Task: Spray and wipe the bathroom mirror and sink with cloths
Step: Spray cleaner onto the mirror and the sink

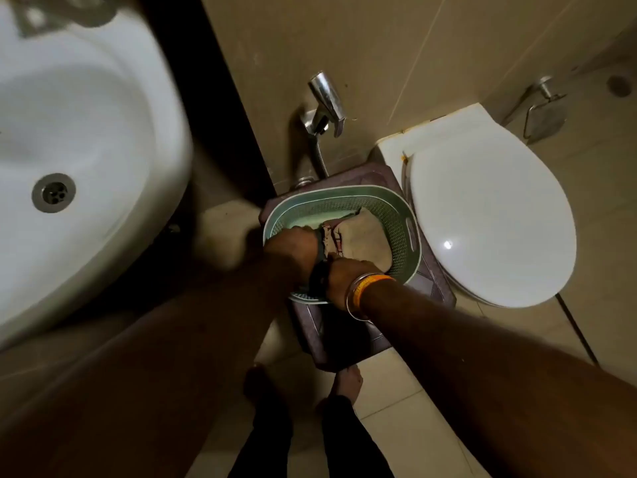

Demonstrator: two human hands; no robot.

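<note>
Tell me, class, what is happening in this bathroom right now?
A person bends over a green basket that sits on a purple stool between the sink and the closed toilet. The left hand and right hand both reach into it, among folded cloths. What each hand grips is hidden. The sink looks untouched.

our arms are bare, no sleeves. on our right wrist point(362, 293) we wear a silver bangle point(355, 298) and an orange band point(374, 282). dark trousers point(272, 443) cover our legs; our feet point(348, 381) are bare.
</note>
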